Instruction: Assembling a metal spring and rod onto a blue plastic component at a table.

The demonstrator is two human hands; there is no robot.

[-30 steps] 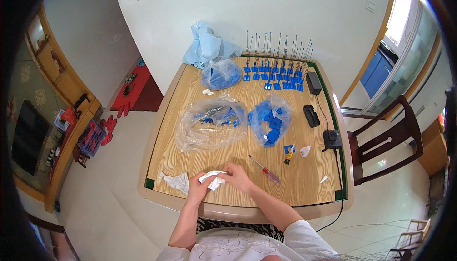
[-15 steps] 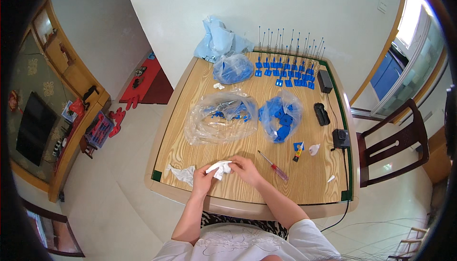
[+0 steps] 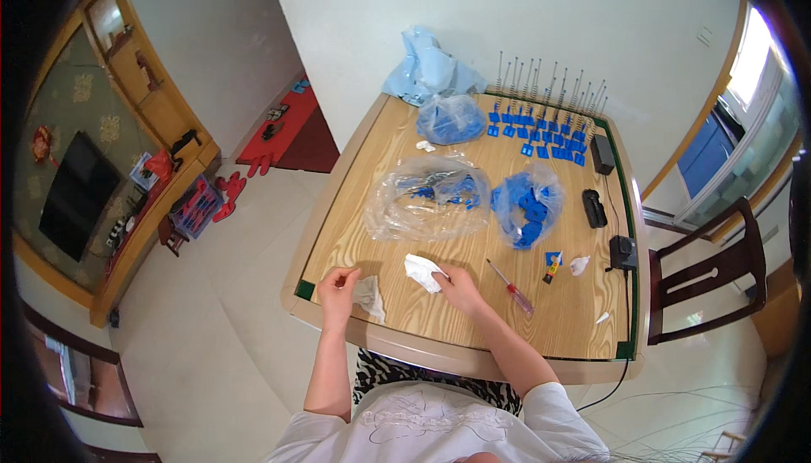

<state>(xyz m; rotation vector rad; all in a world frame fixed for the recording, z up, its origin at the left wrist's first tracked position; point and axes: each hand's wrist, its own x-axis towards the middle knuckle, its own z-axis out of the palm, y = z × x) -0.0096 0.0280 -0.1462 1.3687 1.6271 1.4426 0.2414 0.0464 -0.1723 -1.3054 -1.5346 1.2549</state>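
Observation:
Pinched in my right hand is a crumpled white tissue, close to the tabletop. My left hand is near the table's front left, its fingertips closed together; whether anything small is between them does not show. Right beside it lies a second, greyish crumpled tissue. A screwdriver with a clear red handle rests to the right of my right hand. Beyond both hands sits an open clear plastic bag with small blue parts, and another bag holding blue pieces.
Upright springs on blue bases stand in rows at the back right. A filled bag sits at the back. On the right are a small glue tube, a black case and a black boxy device with a cable.
My hands have moved apart. The left has let go of the white tissue and moved left beside the other one; the right keeps the white tissue. The whole view has shifted.

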